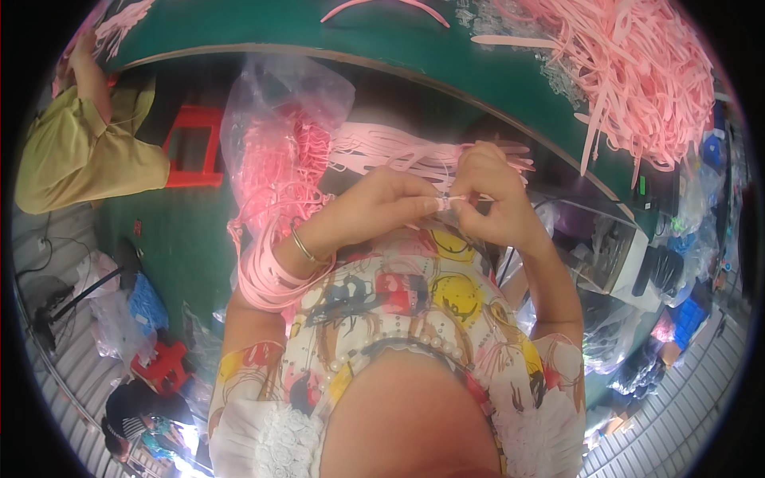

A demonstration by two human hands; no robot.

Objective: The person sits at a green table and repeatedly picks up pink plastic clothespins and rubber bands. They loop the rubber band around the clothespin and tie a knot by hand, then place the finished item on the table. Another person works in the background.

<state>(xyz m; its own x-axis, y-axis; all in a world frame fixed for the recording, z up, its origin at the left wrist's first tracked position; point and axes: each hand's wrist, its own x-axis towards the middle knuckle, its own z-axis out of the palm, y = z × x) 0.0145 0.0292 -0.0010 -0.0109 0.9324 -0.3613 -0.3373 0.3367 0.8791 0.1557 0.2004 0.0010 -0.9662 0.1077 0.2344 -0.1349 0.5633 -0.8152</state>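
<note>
"Grip of the left hand (382, 205) first: spread or closed?"

"Closed, thumb and forefinger pinching a thin pale pink strap end (445, 205), with a tiny greyish fitting (445, 196) on it, too small to make out. Held off the near edge of the green desk (358, 33), on the wearer's side."

"And the right hand (492, 195)?"

"Closed too, thumb and bent forefinger pressed together at the same strap end, from the desk's right-hand direction. Cannot tell about anything more under the other curled fingers."

"Anything on the left forearm?"

"Long loops of pink strap (267, 275), slung around it next to a gold-coloured bangle (303, 244), on the wearer's side of the desk."

"What else short of the desk?"

"Close along its near edge, a flat bundle of pink straps (390, 146), reaching behind the right hand. Toward the desk's left end, a clear plastic bag (291, 84) full of brighter pink straps (275, 151), then a red plastic stool (191, 177) and a co-worker (88, 151) in mustard-coloured clothes."

"On the desk itself?"

"Toward its right end, a big tangled heap of pale pink straps (637, 80), with small clear plastic pieces (561, 80) scattered alongside. Around its middle, a lone curved strap (431, 11)."
</note>
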